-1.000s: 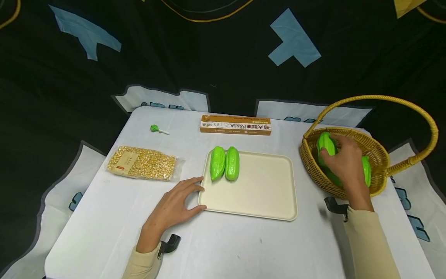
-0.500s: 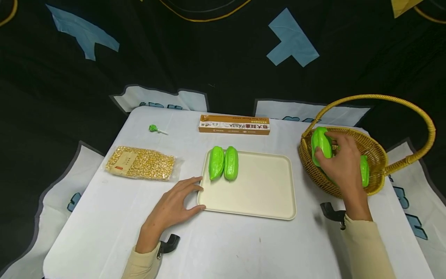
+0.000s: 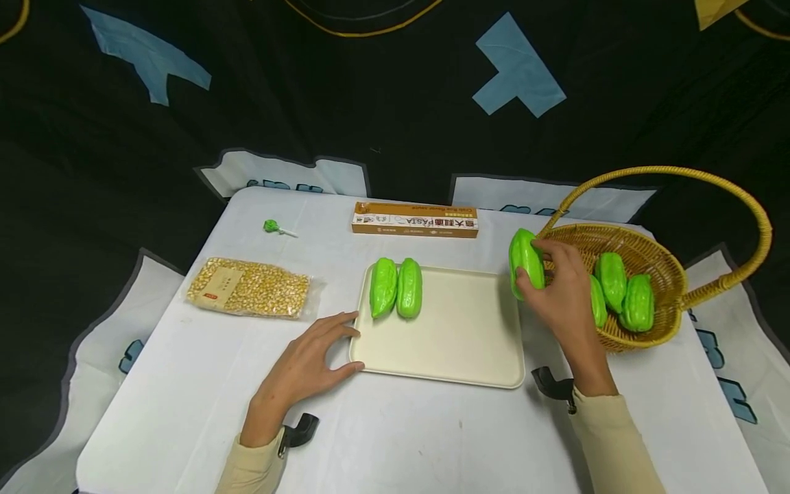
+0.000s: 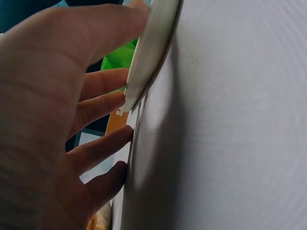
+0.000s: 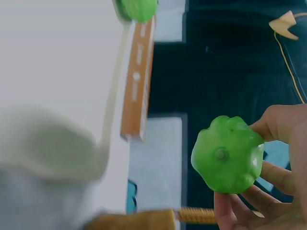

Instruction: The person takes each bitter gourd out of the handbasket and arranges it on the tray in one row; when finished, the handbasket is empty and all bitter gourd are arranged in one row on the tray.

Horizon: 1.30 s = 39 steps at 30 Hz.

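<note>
In the head view my right hand [image 3: 561, 291] pinches a bright green ridged gourd [image 3: 526, 264] between thumb and fingers. It is above the table, between the tray's right edge and the basket. Its lobed end faces the right wrist view, where the gourd [image 5: 228, 154] hangs from the fingertips. My left hand [image 3: 305, 367] has its fingers spread, touching the left corner of a cream tray [image 3: 459, 329]. Two similar gourds, a left one [image 3: 384, 288] and a right one [image 3: 410, 288], lie side by side on the tray. A wicker basket [image 3: 669, 322] holds 3 more green gourds [image 3: 638, 302].
A bag of corn kernels [image 3: 249, 288] lies left of the tray. Behind the tray sits a pasta box [image 3: 415, 219]. A green lollipop [image 3: 279, 228] is at the back left. The basket's tall handle [image 3: 762, 226] arches up at the right.
My right hand has lifted a gourd out of the basket and carried it left to the tray's right edge. The other gourds in the basket are now uncovered. My left hand stays put.
</note>
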{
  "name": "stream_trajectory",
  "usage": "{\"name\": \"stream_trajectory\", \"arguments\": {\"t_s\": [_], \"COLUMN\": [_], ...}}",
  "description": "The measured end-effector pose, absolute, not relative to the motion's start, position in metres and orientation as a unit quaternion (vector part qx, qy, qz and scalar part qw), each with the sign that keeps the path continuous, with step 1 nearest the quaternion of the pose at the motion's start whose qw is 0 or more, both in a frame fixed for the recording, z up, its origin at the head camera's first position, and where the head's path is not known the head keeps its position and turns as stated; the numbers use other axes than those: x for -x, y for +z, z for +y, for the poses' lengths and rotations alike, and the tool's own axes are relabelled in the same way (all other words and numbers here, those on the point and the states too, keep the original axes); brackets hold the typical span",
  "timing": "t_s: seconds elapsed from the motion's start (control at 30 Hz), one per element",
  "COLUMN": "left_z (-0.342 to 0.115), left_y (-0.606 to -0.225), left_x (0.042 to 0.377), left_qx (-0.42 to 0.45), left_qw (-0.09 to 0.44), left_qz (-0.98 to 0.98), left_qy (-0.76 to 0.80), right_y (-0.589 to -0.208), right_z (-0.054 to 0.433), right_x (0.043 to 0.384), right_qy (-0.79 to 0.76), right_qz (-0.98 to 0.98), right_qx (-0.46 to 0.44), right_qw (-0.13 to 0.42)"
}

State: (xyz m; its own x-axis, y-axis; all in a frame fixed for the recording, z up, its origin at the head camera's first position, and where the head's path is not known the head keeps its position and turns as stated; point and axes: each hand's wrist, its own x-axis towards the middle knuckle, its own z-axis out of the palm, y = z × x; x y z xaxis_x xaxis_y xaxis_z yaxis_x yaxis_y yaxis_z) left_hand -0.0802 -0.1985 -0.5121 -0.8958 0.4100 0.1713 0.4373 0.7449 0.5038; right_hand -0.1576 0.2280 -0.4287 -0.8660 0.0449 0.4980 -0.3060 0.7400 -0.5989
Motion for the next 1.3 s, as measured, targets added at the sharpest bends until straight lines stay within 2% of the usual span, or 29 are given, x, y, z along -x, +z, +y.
{"name": "stream_trajectory", "arguments": {"t_s": [0.6,1.3], "left_z": [-0.198,-0.199], "left_y": [-0.511,-0.510], "left_x": [0.080,0.080], "left_qx": [0.222,0.218], "left_qw": [0.021,0.015], "left_qz": [-0.933,-0.935], "left_qy": [-0.281,-0.280], "right_y": [-0.472,-0.478], "right_z": [0.166,0.124], "right_x": [0.160,0.157], "right_qy": [0.390,0.371], "right_qz": [-0.906,-0.923], "right_qx": [-0.095,-0.096], "right_qw": [0.131,0.041]}}
